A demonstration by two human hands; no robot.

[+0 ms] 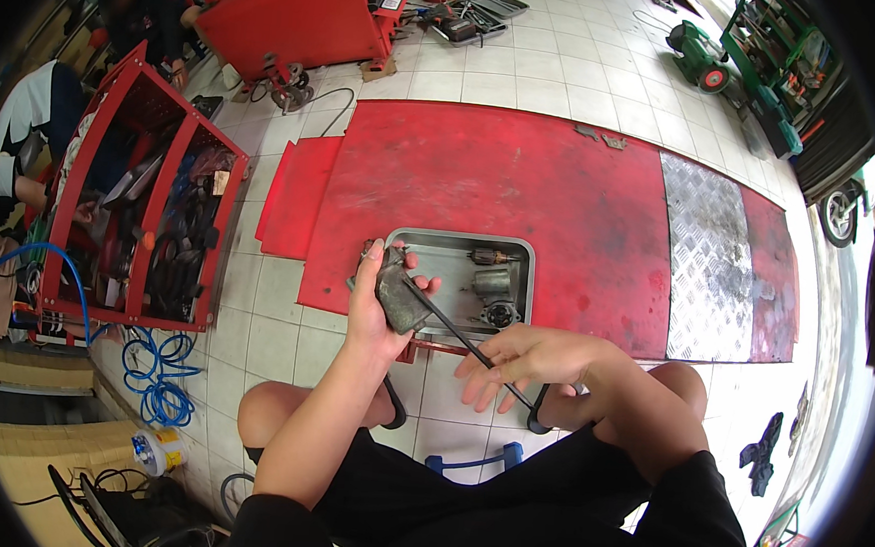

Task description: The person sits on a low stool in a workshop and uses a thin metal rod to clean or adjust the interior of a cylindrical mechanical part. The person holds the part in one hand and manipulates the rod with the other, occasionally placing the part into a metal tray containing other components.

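My left hand [373, 305] is wrapped round a dirty grey metal part [399, 296], held up over the left end of a metal tray. From the part a thin black hose [445, 322] slants down to the right. My right hand [527, 361] is beside the hose's lower stretch, its fingers spread and apparently gripping nothing; whether they touch the hose is unclear. Inside the grey tray [463, 239] lie an armature [497, 258], a silver cylindrical housing [492, 283] and a round end piece with a dark centre [499, 313].
The tray rests on a red metal platform [434, 163] with a tread-plate strip [704, 255]. Left stands a red tool cart [141, 205], another person [36, 129] beside it. A blue air hose [159, 372] lies coiled on the tiles. Between my feet is a blue-ended bar [476, 461].
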